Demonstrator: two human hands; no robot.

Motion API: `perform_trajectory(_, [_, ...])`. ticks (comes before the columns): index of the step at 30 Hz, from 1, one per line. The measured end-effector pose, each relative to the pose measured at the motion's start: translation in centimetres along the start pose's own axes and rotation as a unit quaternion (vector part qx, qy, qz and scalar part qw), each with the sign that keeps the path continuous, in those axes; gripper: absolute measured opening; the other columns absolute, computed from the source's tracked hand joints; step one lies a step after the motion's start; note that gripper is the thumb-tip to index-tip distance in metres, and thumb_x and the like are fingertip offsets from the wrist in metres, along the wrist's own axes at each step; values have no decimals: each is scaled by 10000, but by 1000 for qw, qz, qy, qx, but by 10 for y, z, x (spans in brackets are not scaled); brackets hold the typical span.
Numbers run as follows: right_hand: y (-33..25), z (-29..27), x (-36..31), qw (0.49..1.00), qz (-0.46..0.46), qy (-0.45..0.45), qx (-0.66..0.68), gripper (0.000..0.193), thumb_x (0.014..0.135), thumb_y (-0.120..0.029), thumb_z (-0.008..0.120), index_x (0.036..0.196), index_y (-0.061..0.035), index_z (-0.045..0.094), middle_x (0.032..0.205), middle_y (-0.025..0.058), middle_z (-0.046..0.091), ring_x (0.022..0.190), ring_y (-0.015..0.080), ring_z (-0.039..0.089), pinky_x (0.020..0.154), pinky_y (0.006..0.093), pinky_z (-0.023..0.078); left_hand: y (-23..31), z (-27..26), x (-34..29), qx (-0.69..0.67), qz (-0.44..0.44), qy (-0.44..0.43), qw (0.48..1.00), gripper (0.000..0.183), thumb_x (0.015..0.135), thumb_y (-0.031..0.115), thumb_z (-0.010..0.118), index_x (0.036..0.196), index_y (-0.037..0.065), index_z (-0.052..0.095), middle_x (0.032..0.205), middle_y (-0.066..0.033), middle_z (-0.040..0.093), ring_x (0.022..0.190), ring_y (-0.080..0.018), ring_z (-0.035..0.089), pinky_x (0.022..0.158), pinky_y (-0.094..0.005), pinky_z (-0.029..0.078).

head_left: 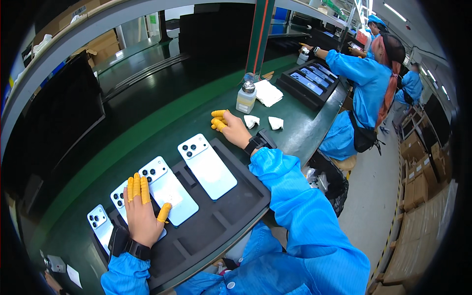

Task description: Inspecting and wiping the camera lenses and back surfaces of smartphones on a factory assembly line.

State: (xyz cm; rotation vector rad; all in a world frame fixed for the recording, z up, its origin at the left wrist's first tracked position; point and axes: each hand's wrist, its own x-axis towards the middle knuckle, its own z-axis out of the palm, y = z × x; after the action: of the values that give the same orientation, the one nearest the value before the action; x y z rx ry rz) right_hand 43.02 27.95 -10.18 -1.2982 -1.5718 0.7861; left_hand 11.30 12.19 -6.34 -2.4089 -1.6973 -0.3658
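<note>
1. Four pale phones lie with their camera sides up over a black tray (201, 236), which sits on the green table (300, 119)
2. We see the left hand (142, 216) with its fingers straight and slightly spread over the second phone (117, 197) from the left, its thumb out toward the near edge of the third phone (174, 196); we cannot tell how firmly it touches
3. To its left we find the leftmost phone (97, 219), partly covered by the wrist
4. We see the rightmost phone (209, 169) between the two hands, with neither on it
5. The right hand (233, 129) is well apart from the left, beyond the tray, its fingers curled; we cannot tell whether anything is in it
6. Near it we note a squat bottle (246, 100), a stack of white cloths (269, 93) and two small white pieces (264, 122)
7. Farther right we see a co-worker (366, 83) in blue beside another phone tray (327, 93)
</note>
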Motion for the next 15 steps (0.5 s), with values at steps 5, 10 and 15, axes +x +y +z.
perform_trajectory(5, [1, 0, 3, 1000, 2, -6, 1, 316, 963, -118, 508, 1240, 32, 500, 1108, 157, 630, 950, 190, 643, 834, 269, 512, 0, -2, 1, 1, -8, -8, 1000, 771, 839, 405, 634, 1387, -61, 358, 1410, -231, 382, 1351, -357, 309, 1166, -472, 124])
perform_trajectory(10, [6, 0, 5, 1000, 5, -3, -25, 313, 964, -119, 508, 1239, 29, 501, 1111, 155, 629, 962, 193, 643, 841, 273, 511, 0, -1, 2, 2, -9, -8, 1000, 773, 840, 413, 631, 1388, -59, 358, 1413, -227, 382, 1355, -353, 304, 1170, -464, 118])
perform_trajectory(15, [6, 0, 5, 999, 2, -5, -34, 310, 964, -116, 507, 1240, 26, 500, 1117, 157, 626, 968, 196, 643, 847, 273, 510, 0, -1, 1, -3, -14, -14, 1000, 771, 839, 404, 636, 1387, -61, 357, 1425, -222, 370, 1361, -357, 293, 1171, -460, 115])
